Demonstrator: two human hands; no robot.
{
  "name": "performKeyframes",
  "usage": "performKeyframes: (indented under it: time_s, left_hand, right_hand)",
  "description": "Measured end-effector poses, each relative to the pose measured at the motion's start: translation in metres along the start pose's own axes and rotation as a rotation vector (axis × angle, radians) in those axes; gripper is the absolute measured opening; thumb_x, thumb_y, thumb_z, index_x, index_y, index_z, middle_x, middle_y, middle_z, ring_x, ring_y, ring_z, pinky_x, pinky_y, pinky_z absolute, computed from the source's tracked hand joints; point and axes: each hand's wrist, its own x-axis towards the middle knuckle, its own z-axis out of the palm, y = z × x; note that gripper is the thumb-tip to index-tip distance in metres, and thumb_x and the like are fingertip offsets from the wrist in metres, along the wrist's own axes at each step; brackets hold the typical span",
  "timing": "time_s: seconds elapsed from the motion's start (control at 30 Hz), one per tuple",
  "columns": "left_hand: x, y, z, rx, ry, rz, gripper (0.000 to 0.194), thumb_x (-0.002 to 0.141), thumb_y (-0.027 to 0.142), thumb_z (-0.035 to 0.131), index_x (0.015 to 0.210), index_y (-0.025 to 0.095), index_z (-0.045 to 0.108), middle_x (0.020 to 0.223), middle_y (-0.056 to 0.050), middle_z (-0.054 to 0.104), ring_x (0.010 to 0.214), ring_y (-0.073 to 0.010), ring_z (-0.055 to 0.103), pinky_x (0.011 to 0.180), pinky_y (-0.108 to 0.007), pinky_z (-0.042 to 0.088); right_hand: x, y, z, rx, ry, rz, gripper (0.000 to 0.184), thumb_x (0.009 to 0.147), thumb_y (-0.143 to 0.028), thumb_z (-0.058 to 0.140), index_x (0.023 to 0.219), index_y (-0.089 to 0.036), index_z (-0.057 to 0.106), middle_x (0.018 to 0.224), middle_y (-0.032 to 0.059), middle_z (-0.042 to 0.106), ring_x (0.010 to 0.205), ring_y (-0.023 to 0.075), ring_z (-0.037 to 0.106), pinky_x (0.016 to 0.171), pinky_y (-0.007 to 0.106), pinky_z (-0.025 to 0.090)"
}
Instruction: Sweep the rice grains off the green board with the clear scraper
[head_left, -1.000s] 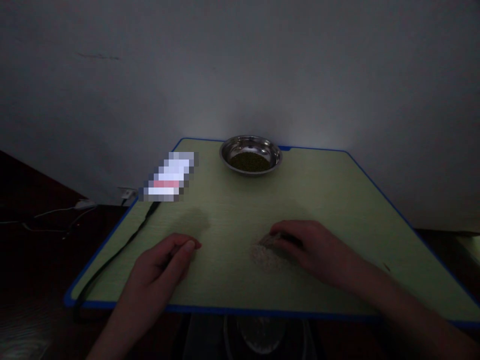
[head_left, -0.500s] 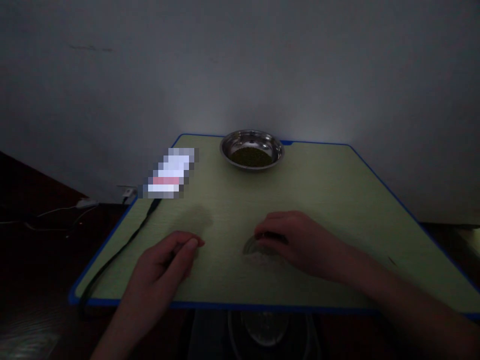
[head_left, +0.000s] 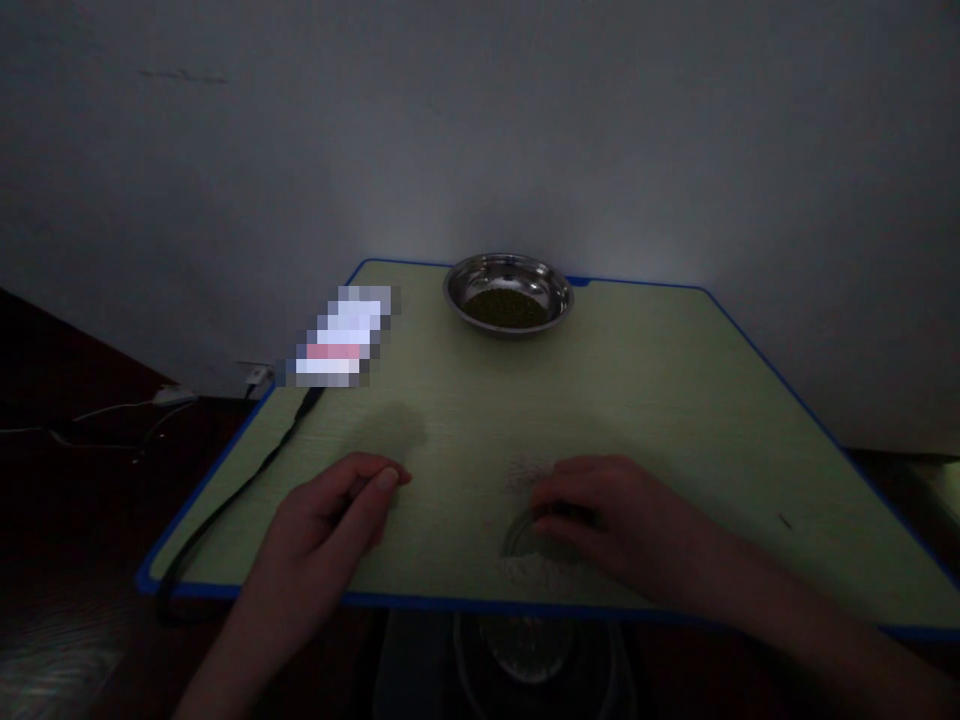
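Observation:
My right hand (head_left: 592, 510) is closed on a clear round thing (head_left: 523, 533), perhaps a lid or shallow dish, that rests against the table; the hand covers much of it. Pale small grains (head_left: 538, 572) lie along its near side, close to the table's front edge, and a fainter scatter of grains (head_left: 527, 472) lies just beyond it. My left hand (head_left: 337, 520) hovers over the left part of the table, thumb pressed to the index finger; whether something small is pinched there cannot be seen.
A steel bowl (head_left: 557, 318) with small green grains stands at the back. A lit, blurred-out phone-like screen (head_left: 341, 335) lies left, with a black cable (head_left: 251, 487) running off the front-left. Below the front edge sits a dim round container (head_left: 466, 665) with pale contents. A wall (head_left: 480, 130) rises behind.
My right hand has slid the clear round thing toward the table's front edge and slightly right, with pale grains gathered on its near side. My left hand has hardly moved.

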Motion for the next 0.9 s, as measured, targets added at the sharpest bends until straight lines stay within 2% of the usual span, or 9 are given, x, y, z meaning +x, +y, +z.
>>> performKeyframes:
  time_s: [0.57,0.9]
  left_hand:
    - [0.000,0.000,0.001,0.000,0.008,-0.017,0.031,0.082,0.046,0.049,0.076,0.020,0.063,0.049,0.006,0.046,0.043,-0.0098,0.042,0.039,-0.020,0.031]
    - [0.000,-0.001,0.001,-0.013,-0.005,-0.023,0.031,0.082,0.047,0.049,0.076,0.019,0.062,0.048,0.006,0.046,0.044,-0.0100,0.043,0.040,-0.020,0.033]
  right_hand:
    - [-0.010,-0.006,0.009,0.057,-0.042,0.047,0.014,0.087,-0.019,0.059,0.079,-0.019,0.070,0.075,-0.0007,0.069,0.069,0.0120,0.060,0.064,0.023,0.040]
    - [-0.015,-0.010,0.006,0.056,-0.040,0.062,0.013,0.088,-0.021,0.058,0.082,-0.020,0.070,0.078,-0.0012,0.070,0.071,0.0119,0.061,0.066,0.022,0.040]
